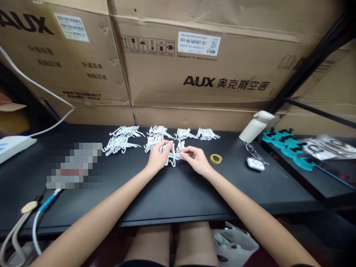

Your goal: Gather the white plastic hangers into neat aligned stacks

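Observation:
Between my hands is a bunch of white bent wire hooks [172, 157]. My left hand [158, 155] is closed around the bunch from the left side. With thumb and fingertips together, my right hand [196, 158] pinches the wire ends on the right of the same bunch. Behind my hands, more white hooks lie on the black table in nested piles: a large pile [121, 141] at the left, others [158, 132] in the middle, and a smaller one [208, 134] at the right. A few hooks just behind the bunch are partly hidden by my fingers.
Yellow rubber bands [216, 159] lie right of my right hand. Farther right are a white earphone case [255, 164], a cream bottle [254, 126] and teal plastic pieces [289, 148]. A blurred-out device [76, 167] with a cable and a power strip [15, 146] are left. Cardboard boxes [158, 85] stand behind.

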Available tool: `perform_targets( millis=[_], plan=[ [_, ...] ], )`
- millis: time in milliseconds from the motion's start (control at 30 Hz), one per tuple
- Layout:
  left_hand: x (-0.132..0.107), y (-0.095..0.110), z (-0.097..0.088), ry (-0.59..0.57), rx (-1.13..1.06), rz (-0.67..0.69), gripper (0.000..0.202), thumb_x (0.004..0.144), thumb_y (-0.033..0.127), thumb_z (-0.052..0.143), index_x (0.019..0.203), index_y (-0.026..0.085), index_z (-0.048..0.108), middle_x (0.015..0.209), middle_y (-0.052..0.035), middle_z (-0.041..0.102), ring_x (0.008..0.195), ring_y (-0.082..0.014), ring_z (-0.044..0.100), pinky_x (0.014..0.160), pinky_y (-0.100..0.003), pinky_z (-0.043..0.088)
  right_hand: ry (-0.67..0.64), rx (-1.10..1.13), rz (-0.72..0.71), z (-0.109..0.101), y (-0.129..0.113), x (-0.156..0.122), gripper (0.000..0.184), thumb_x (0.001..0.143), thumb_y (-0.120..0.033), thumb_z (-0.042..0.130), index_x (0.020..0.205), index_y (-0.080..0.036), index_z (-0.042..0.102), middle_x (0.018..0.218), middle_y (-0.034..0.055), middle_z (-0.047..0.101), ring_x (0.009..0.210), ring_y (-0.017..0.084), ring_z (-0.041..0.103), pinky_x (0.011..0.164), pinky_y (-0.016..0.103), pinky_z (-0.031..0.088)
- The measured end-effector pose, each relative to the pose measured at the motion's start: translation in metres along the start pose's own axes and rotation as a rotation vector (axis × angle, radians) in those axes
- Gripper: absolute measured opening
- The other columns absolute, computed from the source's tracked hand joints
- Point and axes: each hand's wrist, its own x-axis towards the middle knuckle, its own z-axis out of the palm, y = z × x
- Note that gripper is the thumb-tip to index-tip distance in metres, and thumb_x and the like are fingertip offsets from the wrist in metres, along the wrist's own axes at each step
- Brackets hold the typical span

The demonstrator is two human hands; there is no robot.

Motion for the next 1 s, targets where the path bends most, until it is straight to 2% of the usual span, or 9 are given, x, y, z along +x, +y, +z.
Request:
perform_targets(
  millis=[100,167,333,400,533,800,1000],
  plan=[
    [0.0005,0.0006,-0.0016,0.002,0.027,0.000,0.037,0.081,0.055,0.056,0.081,0.018,0.061,0.073,-0.0027,0.064,0.052,-0.0132,0.057,0.042,-0.023,0.048,-0.004,0.088,0.071,0.0014,-0.0024,0.0007,0.028,0.073,-0.044,0.070,0.075,-0.016,0.065,0.079,0.0053,0.066,0.071,0.017,0.060,0.065,0.030,0.051],
    [0.0016,0.0000,-0.0029,0.002,0.054,0.037,0.036,0.082,0.054,0.055,0.079,0.018,0.061,0.071,-0.0019,0.064,0.052,-0.0132,0.057,0.045,-0.023,0.047,-0.019,0.140,0.126,0.0018,-0.0036,0.0012,0.032,0.069,-0.046,0.073,0.073,-0.016,0.064,0.077,0.0047,0.065,0.069,0.016,0.059,0.062,0.029,0.051],
    [0.0025,-0.0008,-0.0048,0.019,0.203,0.240,0.033,0.087,0.047,0.051,0.074,0.018,0.062,0.070,-0.0020,0.065,0.071,-0.0160,0.060,0.076,-0.028,0.049,-0.066,0.196,0.198,0.0019,-0.0049,0.0006,0.036,0.066,-0.048,0.075,0.075,-0.015,0.065,0.074,0.0028,0.064,0.065,0.013,0.058,0.059,0.027,0.051],
    [0.0011,-0.0002,-0.0045,-0.003,0.190,0.224,0.032,0.088,0.046,0.050,0.079,0.018,0.062,0.070,-0.0017,0.065,0.069,-0.0158,0.060,0.072,-0.027,0.048,-0.067,0.189,0.189,0.0025,-0.0054,-0.0003,0.036,0.066,-0.048,0.075,0.075,-0.015,0.065,0.074,0.0028,0.064,0.067,0.014,0.059,0.059,0.026,0.052],
    [-0.0019,-0.0004,-0.0027,-0.069,0.085,0.122,0.034,0.089,0.050,0.047,0.084,0.019,0.058,0.067,-0.0003,0.064,0.052,-0.0132,0.056,0.051,-0.024,0.045,-0.080,0.140,0.137,0.0042,-0.0052,-0.0019,0.033,0.069,-0.047,0.073,0.074,-0.015,0.066,0.074,0.0036,0.065,0.068,0.015,0.060,0.059,0.027,0.052],
    [-0.0040,-0.0026,0.0017,-0.084,-0.012,0.027,0.038,0.083,0.055,0.055,0.083,0.018,0.059,0.068,-0.0012,0.063,0.059,-0.0157,0.062,0.052,-0.025,0.053,-0.059,-0.108,-0.047,0.0036,-0.0022,-0.0052,0.021,0.078,-0.037,0.066,0.073,-0.016,0.063,0.071,0.0021,0.063,0.058,0.013,0.053,0.058,0.027,0.044],
    [-0.0018,-0.0033,0.0010,-0.111,0.092,0.046,0.036,0.073,0.050,0.068,0.088,0.017,0.063,0.089,-0.0047,0.065,0.066,-0.0159,0.064,0.048,-0.024,0.054,-0.038,-0.257,-0.166,0.0043,-0.0046,-0.0075,0.023,0.083,-0.036,0.061,0.070,-0.018,0.060,0.068,-0.0002,0.056,0.056,0.011,0.047,0.056,0.025,0.040]
  ],
)
